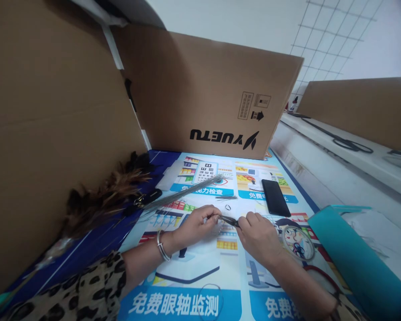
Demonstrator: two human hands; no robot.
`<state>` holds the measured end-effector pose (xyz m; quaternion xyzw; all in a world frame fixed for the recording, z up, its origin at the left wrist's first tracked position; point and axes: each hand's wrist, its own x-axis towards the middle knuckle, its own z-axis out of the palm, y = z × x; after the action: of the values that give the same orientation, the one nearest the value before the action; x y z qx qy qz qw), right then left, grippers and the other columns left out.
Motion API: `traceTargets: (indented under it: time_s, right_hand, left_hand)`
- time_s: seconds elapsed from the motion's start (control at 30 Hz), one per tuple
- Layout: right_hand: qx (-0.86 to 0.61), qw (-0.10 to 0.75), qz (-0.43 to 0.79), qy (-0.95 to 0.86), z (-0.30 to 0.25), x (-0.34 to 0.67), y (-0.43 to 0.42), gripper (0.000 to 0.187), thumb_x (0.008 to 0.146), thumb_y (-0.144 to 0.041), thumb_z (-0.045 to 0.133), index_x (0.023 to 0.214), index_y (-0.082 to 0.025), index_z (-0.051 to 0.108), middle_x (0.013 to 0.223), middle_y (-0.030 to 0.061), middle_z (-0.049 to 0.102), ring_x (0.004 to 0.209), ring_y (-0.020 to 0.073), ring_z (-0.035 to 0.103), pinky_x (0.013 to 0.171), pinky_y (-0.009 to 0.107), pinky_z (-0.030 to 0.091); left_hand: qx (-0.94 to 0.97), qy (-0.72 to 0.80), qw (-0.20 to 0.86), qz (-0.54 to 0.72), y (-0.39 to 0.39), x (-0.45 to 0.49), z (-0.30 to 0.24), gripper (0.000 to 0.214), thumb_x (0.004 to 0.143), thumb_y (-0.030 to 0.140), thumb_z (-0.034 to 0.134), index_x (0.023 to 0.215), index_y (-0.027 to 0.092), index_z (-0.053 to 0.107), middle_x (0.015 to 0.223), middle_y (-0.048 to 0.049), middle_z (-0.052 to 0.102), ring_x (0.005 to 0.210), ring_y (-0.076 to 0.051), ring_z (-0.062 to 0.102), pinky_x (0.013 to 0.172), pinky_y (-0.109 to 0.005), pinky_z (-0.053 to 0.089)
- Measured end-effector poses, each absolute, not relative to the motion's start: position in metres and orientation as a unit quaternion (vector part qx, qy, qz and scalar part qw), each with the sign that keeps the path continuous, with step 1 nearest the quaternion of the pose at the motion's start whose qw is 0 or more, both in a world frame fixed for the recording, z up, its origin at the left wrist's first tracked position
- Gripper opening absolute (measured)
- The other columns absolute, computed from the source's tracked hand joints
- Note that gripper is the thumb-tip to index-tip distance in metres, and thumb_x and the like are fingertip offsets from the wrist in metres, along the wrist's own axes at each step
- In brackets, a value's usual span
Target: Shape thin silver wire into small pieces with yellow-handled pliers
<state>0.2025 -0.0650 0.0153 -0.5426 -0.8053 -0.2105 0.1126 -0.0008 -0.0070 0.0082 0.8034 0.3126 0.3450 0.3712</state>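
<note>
My right hand (pixel 259 234) is closed around a pair of dark pliers (pixel 230 220), whose jaws point left. The fingers of my left hand (pixel 202 223) are pinched together at the jaw tips. Whatever they grip there is too small to make out. Just beyond the pliers lies a small black ring (pixel 227 207). Some short wires (pixel 225 197) sit farther back, beside a long bundle of thin grey wires (pixel 183 192) lying slantwise. Near the front edge of view, a thin wire loop (pixel 211 298) rests on the printed table cover (pixel 187 276).
A black phone (pixel 276 198) and a round clear dish (pixel 299 243) with small dark pieces lie to the right, near a teal box (pixel 357 263). Brown feathers (pixel 110 191) line the left. Cardboard panels (pixel 207 89) stand behind and left. Scissors (pixel 350 143) rest on a white ledge.
</note>
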Motion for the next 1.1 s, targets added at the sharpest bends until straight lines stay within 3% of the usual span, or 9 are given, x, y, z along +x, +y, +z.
traceTargets:
  time_s: [1.1]
  right_hand:
    - [-0.59, 0.124, -0.06, -0.795, 0.0115, 0.1972, -0.0653, 0.017, 0.085, -0.035, 0.041, 0.081, -0.02, 0.049, 0.079, 0.0013, 0.054, 0.07, 0.0135, 0.051, 0.056, 0.023, 0.026]
  left_hand:
    - [0.811, 0.297, 0.346, 0.367, -0.0102, -0.0015, 0.0121, 0.016, 0.082, 0.014, 0.04, 0.083, 0.015, 0.056, 0.078, -0.0032, 0.056, 0.075, -0.013, 0.051, 0.07, -0.024, 0.039]
